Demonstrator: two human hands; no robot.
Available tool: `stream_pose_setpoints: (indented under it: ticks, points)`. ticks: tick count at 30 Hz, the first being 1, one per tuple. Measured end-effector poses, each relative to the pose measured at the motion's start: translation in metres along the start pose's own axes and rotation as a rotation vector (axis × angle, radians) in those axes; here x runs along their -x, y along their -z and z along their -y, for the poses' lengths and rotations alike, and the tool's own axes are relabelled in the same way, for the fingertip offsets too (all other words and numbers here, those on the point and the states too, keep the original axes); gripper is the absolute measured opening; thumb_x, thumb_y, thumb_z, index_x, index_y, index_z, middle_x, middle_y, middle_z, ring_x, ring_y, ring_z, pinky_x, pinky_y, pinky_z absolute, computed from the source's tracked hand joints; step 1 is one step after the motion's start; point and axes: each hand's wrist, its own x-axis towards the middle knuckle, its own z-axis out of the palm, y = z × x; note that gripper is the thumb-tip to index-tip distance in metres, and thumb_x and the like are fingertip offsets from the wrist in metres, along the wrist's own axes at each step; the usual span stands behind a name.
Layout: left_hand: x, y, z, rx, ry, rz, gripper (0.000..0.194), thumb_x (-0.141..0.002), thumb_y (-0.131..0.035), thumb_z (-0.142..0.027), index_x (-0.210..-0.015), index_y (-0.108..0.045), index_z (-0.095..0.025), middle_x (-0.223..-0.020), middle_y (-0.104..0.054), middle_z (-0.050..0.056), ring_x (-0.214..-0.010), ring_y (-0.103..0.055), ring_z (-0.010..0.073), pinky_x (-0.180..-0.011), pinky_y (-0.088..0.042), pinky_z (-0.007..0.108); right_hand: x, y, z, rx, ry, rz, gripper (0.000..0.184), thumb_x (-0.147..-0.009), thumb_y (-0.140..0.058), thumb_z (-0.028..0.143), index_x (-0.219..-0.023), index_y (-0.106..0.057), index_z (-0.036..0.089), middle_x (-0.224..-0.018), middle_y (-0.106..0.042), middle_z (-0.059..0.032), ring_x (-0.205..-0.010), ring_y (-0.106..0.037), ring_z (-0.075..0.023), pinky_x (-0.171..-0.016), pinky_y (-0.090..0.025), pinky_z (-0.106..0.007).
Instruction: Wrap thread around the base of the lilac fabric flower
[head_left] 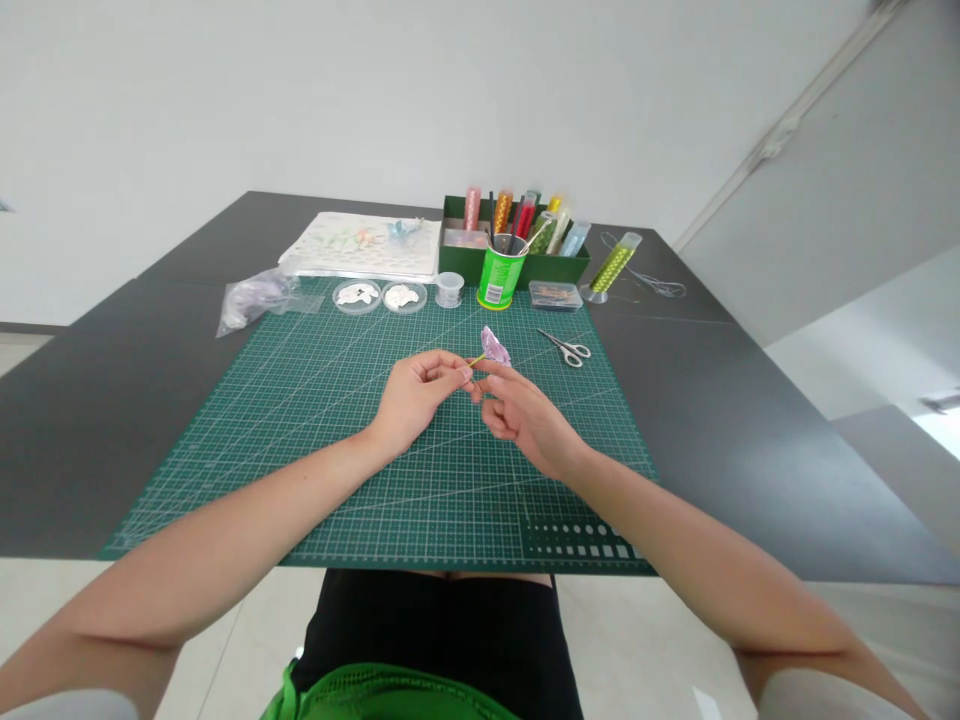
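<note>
Both hands meet above the middle of the green cutting mat (pixel 315 440). My left hand (pixel 416 395) pinches a thin yellow-green stem that carries a small purple petal piece (pixel 495 345) at its far end. My right hand (pixel 521 410) is curled with its fingertips pressed on the same stem, just below the petal. The piece is held a little above the mat, tilted away from me.
Small scissors (pixel 568 349) lie right of the hands. Behind stand a green cup (pixel 499 275) of tools, a green box (pixel 517 240) of bead tubes, two clear dishes (pixel 379 296), a thread spool (pixel 448 289), a clear case (pixel 555 295), a plastic bag (pixel 259 297) and a white sheet (pixel 364 245).
</note>
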Motion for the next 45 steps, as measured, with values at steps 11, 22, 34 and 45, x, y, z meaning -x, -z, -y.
stream_pose_setpoints:
  ticks: [11,22,34,45]
  points:
    - [0.015,-0.01,-0.006,-0.066,-0.065,-0.027,0.018,-0.082,-0.076,-0.037,-0.08,-0.073,-0.019,-0.072,-0.076,0.002,-0.066,-0.066,0.015,-0.068,-0.05,0.028,0.002,-0.003,0.008,0.129,0.139,-0.198,0.032,-0.07,-0.086,0.046,-0.084,-0.073,0.02,-0.052,-0.037,0.0098,-0.046,-0.019,-0.0055,-0.043,-0.014,-0.026]
    - [0.017,-0.012,-0.007,0.041,0.005,0.111,0.023,-0.084,-0.076,-0.041,-0.087,-0.073,-0.019,-0.082,-0.08,0.005,-0.076,-0.071,0.0176,-0.074,-0.051,0.03,0.0,0.002,0.008,0.091,0.146,-0.258,0.027,-0.065,-0.09,0.041,-0.077,-0.077,0.021,-0.061,-0.059,0.0037,-0.046,-0.023,-0.0037,-0.043,-0.015,-0.025]
    - [0.01,-0.008,-0.008,0.261,0.143,0.237,0.021,-0.08,-0.081,-0.038,-0.08,-0.077,-0.017,-0.076,-0.077,0.003,-0.071,-0.063,0.0132,-0.074,-0.048,0.027,-0.001,0.003,0.013,0.06,0.147,-0.202,0.026,-0.064,-0.091,0.04,-0.073,-0.077,0.02,-0.061,-0.063,0.0034,-0.044,-0.022,-0.0022,-0.041,-0.014,-0.024]
    - [0.009,-0.007,-0.004,0.263,0.13,0.24,0.025,-0.079,-0.085,-0.041,-0.082,-0.076,-0.017,-0.076,-0.077,0.001,-0.075,-0.065,0.0137,-0.083,-0.049,0.03,0.001,0.005,0.015,0.108,0.156,-0.204,0.03,-0.063,-0.092,0.044,-0.072,-0.078,0.02,-0.062,-0.063,0.0024,-0.046,-0.023,-0.0029,-0.042,-0.014,-0.024]
